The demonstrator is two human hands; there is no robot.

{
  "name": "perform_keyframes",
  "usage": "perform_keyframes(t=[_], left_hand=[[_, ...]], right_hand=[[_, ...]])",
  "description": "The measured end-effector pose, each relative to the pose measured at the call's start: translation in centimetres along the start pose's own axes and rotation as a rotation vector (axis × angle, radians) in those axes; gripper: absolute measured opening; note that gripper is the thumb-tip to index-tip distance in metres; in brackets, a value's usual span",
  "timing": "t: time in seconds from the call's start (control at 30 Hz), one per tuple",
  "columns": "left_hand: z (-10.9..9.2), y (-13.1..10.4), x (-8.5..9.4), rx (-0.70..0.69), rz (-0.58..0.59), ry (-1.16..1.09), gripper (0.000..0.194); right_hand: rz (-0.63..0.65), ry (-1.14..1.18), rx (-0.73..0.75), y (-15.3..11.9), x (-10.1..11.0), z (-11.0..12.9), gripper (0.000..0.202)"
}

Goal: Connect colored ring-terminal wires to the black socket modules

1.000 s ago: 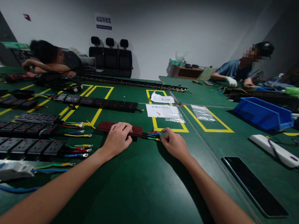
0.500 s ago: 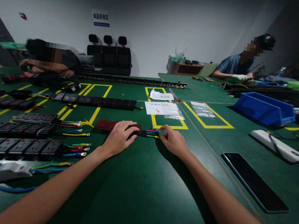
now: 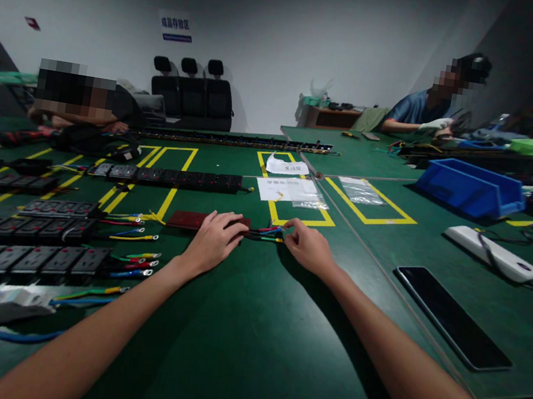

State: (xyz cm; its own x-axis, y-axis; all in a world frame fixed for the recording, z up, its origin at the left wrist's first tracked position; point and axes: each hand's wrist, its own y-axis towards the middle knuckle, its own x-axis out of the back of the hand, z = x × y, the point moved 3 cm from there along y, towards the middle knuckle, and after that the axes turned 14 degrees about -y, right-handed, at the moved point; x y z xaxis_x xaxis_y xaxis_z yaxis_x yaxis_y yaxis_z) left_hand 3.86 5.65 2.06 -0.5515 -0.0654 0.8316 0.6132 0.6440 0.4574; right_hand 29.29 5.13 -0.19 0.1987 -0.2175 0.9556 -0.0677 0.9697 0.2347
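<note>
On the table [image 3: 226,328], socket strips [image 3: 19,260] lie at left and the short strip [image 3: 183,219] at centre, its wires [image 3: 265,234] to the right. Papers [image 3: 278,189] lie behind these wires; the phone [image 3: 453,318] lies at lower right, the bin [image 3: 467,191] behind it.

Workshop: socket strips [image 3: 48,263] and wires [image 3: 128,260] cover a bench [image 3: 226,328].

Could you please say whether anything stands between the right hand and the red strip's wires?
Nothing visible does: the right hand has its fingertips at the wires, and the left hand lies on the red strip.
</note>
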Motion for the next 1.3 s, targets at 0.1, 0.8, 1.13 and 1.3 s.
perform_keyframes(t=[0.1, 0.8, 1.13, 1.3], left_hand=[[-0.1, 0.1, 0.0, -0.005, 0.029, 0.020, 0.026], [-0.3, -0.1, -0.1, 0.092, -0.090, 0.014, 0.042], [0.4, -0.4, -0.2, 0.326, -0.096, 0.176, 0.060], [0.3, -0.4, 0.0, 0.394, -0.093, 0.226, 0.066]], right_hand=[[0.007, -0.004, -0.003, 0.0, 0.0, 0.0, 0.024], [0.007, 0.020, 0.006, -0.1, 0.3, 0.1, 0.024], [0.023, -0.013, -0.012, -0.1, 0.3, 0.2, 0.026], [0.029, -0.005, 0.001, -0.1, 0.3, 0.1, 0.025]])
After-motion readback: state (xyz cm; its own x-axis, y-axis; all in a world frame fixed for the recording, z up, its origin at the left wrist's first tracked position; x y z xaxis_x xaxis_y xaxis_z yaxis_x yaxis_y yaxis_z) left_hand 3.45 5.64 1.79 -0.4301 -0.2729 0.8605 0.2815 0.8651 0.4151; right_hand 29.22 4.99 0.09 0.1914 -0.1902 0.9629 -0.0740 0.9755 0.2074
